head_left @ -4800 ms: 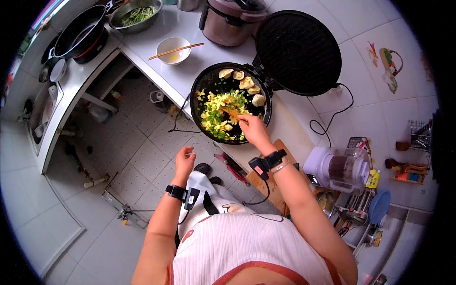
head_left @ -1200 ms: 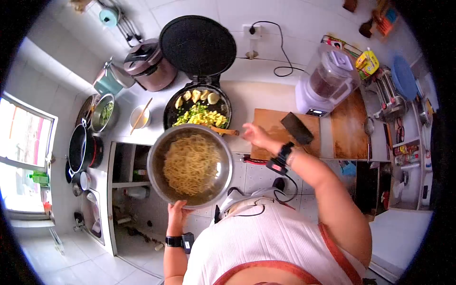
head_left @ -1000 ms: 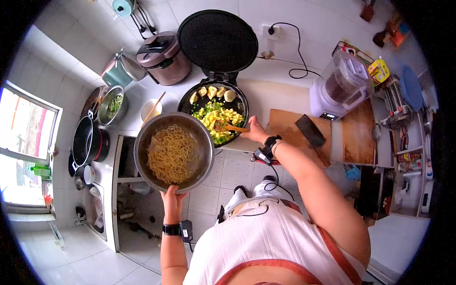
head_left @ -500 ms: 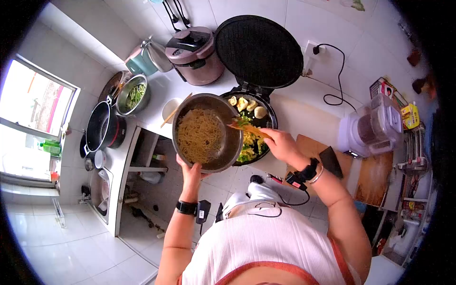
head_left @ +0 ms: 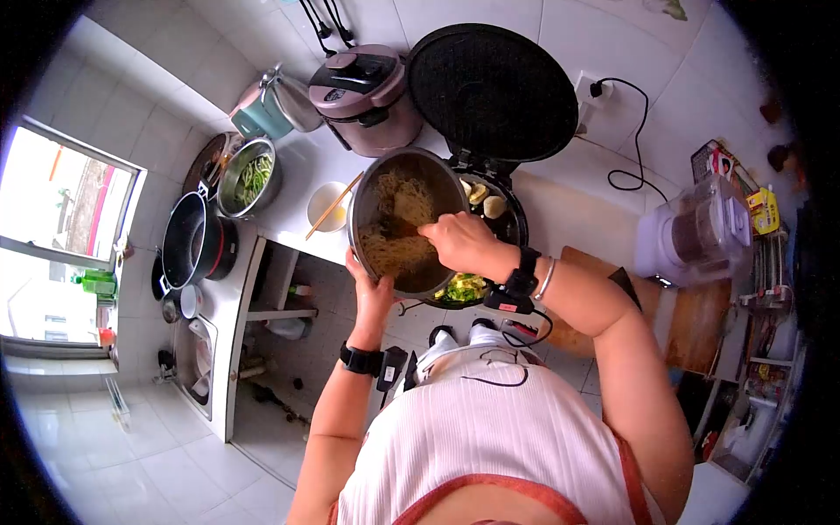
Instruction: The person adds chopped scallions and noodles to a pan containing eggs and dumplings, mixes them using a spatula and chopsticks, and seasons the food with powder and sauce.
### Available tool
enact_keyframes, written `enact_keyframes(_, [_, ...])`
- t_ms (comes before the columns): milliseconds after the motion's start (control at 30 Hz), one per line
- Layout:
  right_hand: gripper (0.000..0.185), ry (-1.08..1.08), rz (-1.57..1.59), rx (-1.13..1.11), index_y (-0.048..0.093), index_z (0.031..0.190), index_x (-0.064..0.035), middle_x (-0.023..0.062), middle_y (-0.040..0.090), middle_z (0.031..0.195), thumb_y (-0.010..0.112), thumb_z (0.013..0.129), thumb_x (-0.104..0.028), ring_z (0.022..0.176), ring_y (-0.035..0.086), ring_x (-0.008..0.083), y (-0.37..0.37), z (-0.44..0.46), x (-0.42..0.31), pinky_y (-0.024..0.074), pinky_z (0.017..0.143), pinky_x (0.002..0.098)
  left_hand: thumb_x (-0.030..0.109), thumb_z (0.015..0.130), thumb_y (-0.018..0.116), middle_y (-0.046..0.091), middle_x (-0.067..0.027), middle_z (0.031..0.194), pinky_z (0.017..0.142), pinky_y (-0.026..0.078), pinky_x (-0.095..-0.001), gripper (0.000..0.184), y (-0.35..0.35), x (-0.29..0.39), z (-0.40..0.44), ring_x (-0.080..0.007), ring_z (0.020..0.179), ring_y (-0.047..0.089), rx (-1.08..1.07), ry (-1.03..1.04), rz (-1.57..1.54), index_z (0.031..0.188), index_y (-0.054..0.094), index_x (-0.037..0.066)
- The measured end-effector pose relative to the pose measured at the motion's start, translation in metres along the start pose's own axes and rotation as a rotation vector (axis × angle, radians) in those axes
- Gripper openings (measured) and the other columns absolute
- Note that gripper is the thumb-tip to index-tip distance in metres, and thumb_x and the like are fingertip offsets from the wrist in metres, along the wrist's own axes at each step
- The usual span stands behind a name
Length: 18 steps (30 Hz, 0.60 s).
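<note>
My left hand [head_left: 372, 284] grips the lower rim of a metal bowl [head_left: 360, 197], thumb over the edge, holding it tilted. Thin brown noodles [head_left: 398, 249] lie inside, a gap parting them in the middle. Over the bowl's right side, my right hand [head_left: 464, 241] is closed round a wooden spatula, now mostly hidden by the hand and noodles. Behind the bowl, partly covered, sits an open electric griddle [head_left: 522, 229]. On it are pale dumpling-like pieces [head_left: 493, 206] and a chopped green-and-yellow mix [head_left: 464, 287].
The griddle's black lid [head_left: 494, 92] stands raised. A white bowl [head_left: 325, 219] with chopsticks [head_left: 336, 206] across it is to the left, near a pot of green beans [head_left: 254, 179] and a black pot [head_left: 185, 241]. A pressure cooker [head_left: 367, 101] stands behind; a food processor [head_left: 696, 232] is right.
My right hand has moved left over the bowl, pushing the spatula into the noodles. The noodles have parted and shifted. The bowl appears a little farther right and up in view.
</note>
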State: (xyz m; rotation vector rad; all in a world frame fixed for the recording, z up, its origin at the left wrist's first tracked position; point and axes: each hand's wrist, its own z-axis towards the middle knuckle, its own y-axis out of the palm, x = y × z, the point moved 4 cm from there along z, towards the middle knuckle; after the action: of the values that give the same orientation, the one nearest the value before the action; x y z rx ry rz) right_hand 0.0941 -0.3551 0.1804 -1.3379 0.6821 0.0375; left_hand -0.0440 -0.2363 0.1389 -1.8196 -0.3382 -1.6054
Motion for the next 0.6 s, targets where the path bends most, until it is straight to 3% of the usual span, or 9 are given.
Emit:
enact_keyframes(67, [0.020,-0.004,-0.049,-0.095,0.064,0.087,-0.0062,0.0199,0.060,0.070,0.052,0.071,-0.006,0.068,0.061,0.0364,0.015,-0.004,0.010,0.0495,0.061,0.0435,-0.010,0.075,0.041,0.030,-0.0182,0.125,0.087,0.046,-0.0357,0.074,-0.004,-0.003,0.009,-0.0299,0.114,0.043,-0.013,-0.062,-0.090,0.134,0.002,0.011])
enact_keyframes(133, [0.022,0.052,-0.091,-0.156,0.063,0.091,-0.0064,0.0204,0.060,0.072,0.053,0.072,-0.007,0.070,0.061,0.0349,0.014,-0.010,0.014,0.0492,0.062,0.0432,-0.007,0.077,0.038,0.029,-0.0163,0.127,0.068,0.057,-0.0390,0.066,-0.012,-0.025,0.023,-0.0319,0.112,0.046,-0.024,0.021,-0.208,0.131,0.011,0.018])
enact_keyframes(167, [0.024,0.081,-0.078,-0.108,0.063,0.094,-0.0068,0.0198,0.060,0.073,0.054,0.072,-0.007,0.070,0.061,0.0340,0.010,-0.013,0.018,0.0491,0.062,0.0429,-0.008,0.077,0.036,0.032,-0.0178,0.128,0.065,0.057,-0.0435,0.069,-0.012,-0.031,0.025,-0.0327,0.110,0.049,-0.060,-0.041,-0.275,0.132,0.006,0.022])
enact_keyframes(200, [0.025,0.112,-0.065,-0.061,0.062,0.096,-0.0071,0.0192,0.060,0.074,0.055,0.072,-0.008,0.071,0.060,0.0332,0.007,-0.015,0.022,0.0489,0.062,0.0425,-0.008,0.077,0.036,0.032,-0.0178,0.128,0.065,0.057,-0.0435,0.069,-0.012,-0.016,0.024,-0.0327,0.110,0.049,-0.064,-0.042,-0.281,0.132,0.006,0.022])
enact_keyframes(267, [0.024,0.105,-0.043,-0.006,0.061,0.099,-0.0083,0.0165,0.059,0.075,0.054,0.076,-0.010,0.070,0.059,0.0327,0.006,-0.006,0.033,0.0487,0.061,0.0415,-0.011,0.075,0.040,0.034,-0.0199,0.123,0.086,0.047,-0.0353,0.072,-0.010,0.010,0.021,-0.0312,0.113,0.044,-0.071,-0.178,-0.324,0.133,0.003,0.012])
enact_keyframes(333, [0.022,0.008,0.069,0.363,0.061,0.100,-0.0096,0.0144,0.059,0.076,0.052,0.080,-0.011,0.068,0.059,0.0317,-0.016,0.008,0.026,0.0489,0.060,0.0399,-0.011,0.075,0.040,0.034,-0.0207,0.123,0.086,0.046,-0.0349,0.072,-0.010,-0.014,0.032,-0.0319,0.112,0.045,-0.057,-0.042,-0.185,0.133,0.003,0.011])
enact_keyframes(367, [0.023,0.003,0.033,0.346,0.060,0.103,-0.0102,0.0145,0.060,0.078,0.049,0.083,-0.013,0.069,0.060,0.0309,-0.024,0.015,0.020,0.0494,0.059,0.0393,-0.010,0.074,0.040,0.035,-0.0215,0.123,0.086,0.045,-0.0345,0.072,-0.011,-0.024,0.036,-0.0325,0.111,0.046,-0.040,0.103,-0.044,0.133,0.003,0.011])
enact_keyframes(500, [0.026,0.026,-0.240,0.294,0.059,0.105,-0.0112,0.0152,0.060,0.079,0.045,0.083,-0.013,0.066,0.061,0.0327,-0.025,0.038,0.017,0.0509,0.057,0.0417,-0.009,0.075,0.041,0.036,-0.0224,0.124,0.088,0.043,-0.0350,0.073,-0.010,-0.018,0.037,-0.0339,0.109,0.049,-0.079,0.126,-0.075,0.134,0.003,0.011])
enact_keyframes(600, [0.027,0.128,-0.261,0.152,0.060,0.103,-0.0116,0.0169,0.061,0.079,0.044,0.082,-0.013,0.069,0.062,0.0339,-0.003,0.034,0.041,0.0515,0.059,0.0419,-0.009,0.075,0.041,0.037,-0.0221,0.123,0.080,0.050,-0.0350,0.074,-0.013,-0.015,0.038,-0.0340,0.106,0.051,-0.101,0.039,-0.135,0.134,0.002,0.013])
